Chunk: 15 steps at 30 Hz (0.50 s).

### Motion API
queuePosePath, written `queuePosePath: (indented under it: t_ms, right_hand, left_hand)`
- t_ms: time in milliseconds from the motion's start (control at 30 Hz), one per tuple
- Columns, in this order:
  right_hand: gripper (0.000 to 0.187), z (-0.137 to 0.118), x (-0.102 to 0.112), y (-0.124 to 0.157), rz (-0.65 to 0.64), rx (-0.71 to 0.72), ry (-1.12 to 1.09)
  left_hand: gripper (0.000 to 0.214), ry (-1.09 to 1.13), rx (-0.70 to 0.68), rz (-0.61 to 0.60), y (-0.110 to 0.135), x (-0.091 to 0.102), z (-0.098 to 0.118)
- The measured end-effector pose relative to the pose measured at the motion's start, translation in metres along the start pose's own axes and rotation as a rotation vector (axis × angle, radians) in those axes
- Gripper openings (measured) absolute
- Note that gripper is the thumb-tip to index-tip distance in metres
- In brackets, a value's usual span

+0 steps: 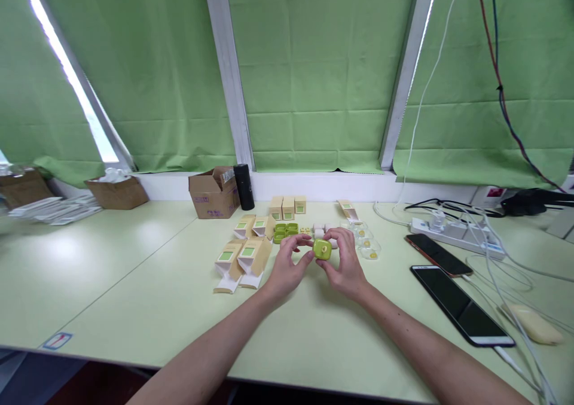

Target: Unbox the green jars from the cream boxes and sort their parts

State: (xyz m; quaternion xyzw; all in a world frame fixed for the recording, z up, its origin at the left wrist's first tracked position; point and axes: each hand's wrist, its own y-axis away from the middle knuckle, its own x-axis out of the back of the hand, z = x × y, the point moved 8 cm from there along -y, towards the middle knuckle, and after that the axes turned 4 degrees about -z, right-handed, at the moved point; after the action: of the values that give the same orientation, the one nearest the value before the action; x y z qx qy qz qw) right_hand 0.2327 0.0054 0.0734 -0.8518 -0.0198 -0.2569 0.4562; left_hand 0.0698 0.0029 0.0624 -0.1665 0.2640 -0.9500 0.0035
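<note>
Apparently pinches a small green case point(321, 249) between the fingertips of both hands, with the left hand point(288, 268) at its left edge and the right hand point(345, 266) at its right edge and lower corner. Holds it just in front of the white pieces point(318, 233), above or on the table point(314, 345); cannot tell whether raised or resting. Looks smooth and rounded, so could squirt out under uneven thumb pressure, or twist loose with a sudden squeeze from one side. Might then drop among those pieces and scatter them. Could also knock the green square cups point(280, 235) or the little yellow pieces point(305, 230) through a forward drift of the left fingers. Risks nudging the clear plastic shells point(369, 244) near the right hand with a careless outward swing of the wrist, and, with a wider sweep, brushing the open cartons point(228, 260) on the left or the nearer phone point(461, 303) on the right
</note>
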Motion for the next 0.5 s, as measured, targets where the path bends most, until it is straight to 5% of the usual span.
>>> queuePosePath:
  t_ms: [500]
  right_hand:
    - [0.039, -0.0020, -0.0046, 0.0014, -0.051, 0.001, -0.050]
  left_hand:
    - [0.023, -0.101, -0.014, 0.018, 0.0033, 0.0030, 0.0084]
